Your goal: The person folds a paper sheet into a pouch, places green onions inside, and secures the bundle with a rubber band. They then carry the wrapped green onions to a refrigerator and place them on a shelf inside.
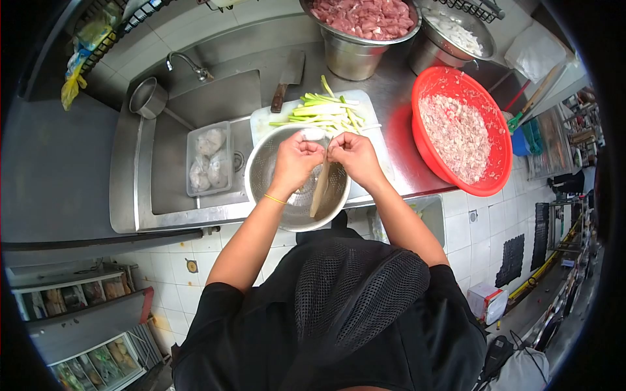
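Over a metal colander (261,171) at the counter's front edge, my left hand (301,158) and my right hand (352,156) are close together, fingers pinched. Between them hangs a long flat brownish strip (320,190), its upper end at the fingertips of both hands and its lower end inside the colander. A yellow band is round my left wrist. Behind the colander, cut green and white stalks (323,112) lie on a white cutting board (262,124). A cleaver (289,79) with a wooden handle rests at the board's back left.
The sink (171,156) at left holds a plastic box (210,158) of bagged items. A small pot (149,98) stands behind it. A large red basin (499,133) of minced meat is at right. Bowls of sliced meat (365,16) and white pieces (456,31) stand at the back.
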### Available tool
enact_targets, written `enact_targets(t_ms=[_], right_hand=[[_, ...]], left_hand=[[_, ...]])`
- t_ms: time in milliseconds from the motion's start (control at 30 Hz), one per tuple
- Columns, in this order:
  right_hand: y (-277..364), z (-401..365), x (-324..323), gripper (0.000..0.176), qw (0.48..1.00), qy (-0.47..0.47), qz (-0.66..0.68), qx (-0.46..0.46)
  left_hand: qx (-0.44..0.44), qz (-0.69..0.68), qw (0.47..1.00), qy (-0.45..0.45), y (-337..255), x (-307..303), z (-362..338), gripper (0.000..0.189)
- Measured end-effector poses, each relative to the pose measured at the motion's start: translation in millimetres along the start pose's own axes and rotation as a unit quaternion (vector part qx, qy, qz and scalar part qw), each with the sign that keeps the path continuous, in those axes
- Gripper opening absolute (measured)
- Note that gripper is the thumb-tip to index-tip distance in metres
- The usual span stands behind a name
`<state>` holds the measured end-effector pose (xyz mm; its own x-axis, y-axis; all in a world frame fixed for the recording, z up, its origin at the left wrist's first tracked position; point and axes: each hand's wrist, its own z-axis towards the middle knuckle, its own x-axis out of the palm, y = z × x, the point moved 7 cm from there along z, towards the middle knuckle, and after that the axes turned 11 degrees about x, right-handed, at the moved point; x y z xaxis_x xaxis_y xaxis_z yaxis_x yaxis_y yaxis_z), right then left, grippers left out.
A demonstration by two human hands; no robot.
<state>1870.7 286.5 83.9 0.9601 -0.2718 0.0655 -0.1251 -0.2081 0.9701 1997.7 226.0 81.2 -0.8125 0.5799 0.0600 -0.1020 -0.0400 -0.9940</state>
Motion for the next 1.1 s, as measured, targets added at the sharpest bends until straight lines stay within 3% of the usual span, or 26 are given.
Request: enact_targets(t_ms=[100,400,567,800,1000,1067,1100], right_hand=[[-3.2,1.6,0.9,0.005,1.000,0.006,0.003,-0.002],[-8.8,-0.5,4.9,0.030,0.999,0.028,0.019,0.000],[-8.6,-0.7,10.5,0.037,0.998,0.064,0.009,0.005],[-10.6,1.8,12.3,0.035,0.998,0.068,-0.010,0.005],[-15.4,5.1,3.3,0.020,0.999,0.015,-0.038,0.030],[0.6,-2.6,-2.7,0.014,0.985,-0.042,-0.170,0.002],[8.3,-6.7,-3.2,0.014,0.985,-0.043,-0.170,0.002]], left_hand=[[0.001,-0.009,1.000,0.003,2.9,-1.1,2.0,0.023],[-0.017,-0.102,0.995,-0.001,4.5,-1.1,3.9,0.025],[-0.009,-0.075,0.997,-0.005,8.7,-3.8,5.6,0.026],[-0.016,-0.070,0.997,-0.032,9.6,-6.2,6.4,0.033],[0.016,-0.033,0.999,-0.028,4.1,-1.4,4.9,0.035],[0.027,-0.015,0.999,-0.027,1.9,0.3,3.8,0.031],[0.037,0.002,0.999,-0.026,-0.2,1.5,3.2,0.027]])
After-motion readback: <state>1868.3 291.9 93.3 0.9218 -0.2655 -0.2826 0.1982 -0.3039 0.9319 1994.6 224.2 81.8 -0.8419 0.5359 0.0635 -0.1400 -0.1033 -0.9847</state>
